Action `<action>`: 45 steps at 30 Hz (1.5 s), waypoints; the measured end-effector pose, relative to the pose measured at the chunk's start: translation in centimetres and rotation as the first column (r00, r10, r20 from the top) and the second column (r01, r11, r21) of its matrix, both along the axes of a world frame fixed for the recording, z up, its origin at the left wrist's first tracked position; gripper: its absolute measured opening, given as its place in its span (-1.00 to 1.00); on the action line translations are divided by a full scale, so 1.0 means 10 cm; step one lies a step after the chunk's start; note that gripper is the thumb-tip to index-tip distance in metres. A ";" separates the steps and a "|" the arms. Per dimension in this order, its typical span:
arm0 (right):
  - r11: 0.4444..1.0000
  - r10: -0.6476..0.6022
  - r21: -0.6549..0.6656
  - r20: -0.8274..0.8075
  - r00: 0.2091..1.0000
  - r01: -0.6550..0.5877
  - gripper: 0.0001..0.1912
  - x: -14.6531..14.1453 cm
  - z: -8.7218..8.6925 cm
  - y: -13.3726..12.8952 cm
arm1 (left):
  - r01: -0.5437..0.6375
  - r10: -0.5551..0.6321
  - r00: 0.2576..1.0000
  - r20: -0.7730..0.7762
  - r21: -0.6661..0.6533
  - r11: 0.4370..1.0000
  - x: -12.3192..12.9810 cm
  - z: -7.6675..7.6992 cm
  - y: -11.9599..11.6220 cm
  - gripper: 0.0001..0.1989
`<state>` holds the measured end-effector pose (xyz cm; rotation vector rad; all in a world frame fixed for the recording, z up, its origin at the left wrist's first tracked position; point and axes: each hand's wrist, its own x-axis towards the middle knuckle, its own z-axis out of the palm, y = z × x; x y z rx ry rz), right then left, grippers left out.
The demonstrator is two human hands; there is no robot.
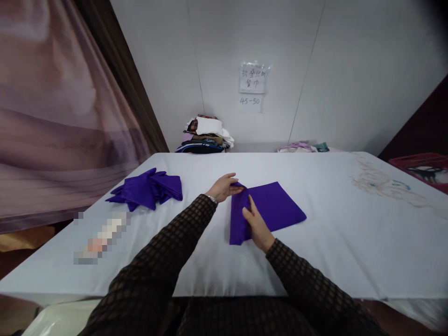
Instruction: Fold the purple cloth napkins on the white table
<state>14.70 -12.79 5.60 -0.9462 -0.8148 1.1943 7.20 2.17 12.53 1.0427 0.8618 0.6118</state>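
Head view, work surface: a broad table (336, 261) covered in smooth white fabric, with a pale tan and blue floral pattern (381, 182) towards its right end.
Purple cloth: a plain, deep-purple, four-sided fabric piece (280, 205) lies near the middle of the table, in front of the person. Its right part is flat; its left part forms a narrow upright-running strip, with a crease where the two meet.
Left hand: the bare left hand (224, 187) reaches in from the left and grasps the upper edge of the strip between thumb and fingers; a silvery band (212, 199) circles its wrist.
Right hand: the bare right hand (258, 226) touches the cloth along the crease, thumb and forefinger pointing up and away from the person; how firmly it grips cannot be told.
Sleeves: both arms wear dark, sheer-looking fabric with a grid pattern.
Purple heap: several loosely folded deep-purple fabric pieces (143, 189) overlap at the table's far left, well apart from the hands.
Obscured item: a pixelated pale and reddish patch (101, 240) covers something nearer the person, below the heap.
Far edge: a stack of multicoloured folded fabrics (206, 135) stands left of centre; a low lilac and green fabric pile (303, 146) lies to the right.
Wall: white handwritten paper sheets (252, 84), the lower reading "45-50".
Left side: a draped, pinkish-mauve fabric curtain (70, 116).
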 end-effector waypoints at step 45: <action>0.842 0.161 -0.355 0.884 0.439 0.406 -0.33 2.43 -0.42 0.07 | 0.482 0.413 0.591 -0.693 0.714 0.508 0.53 -1.20 0.21 -0.62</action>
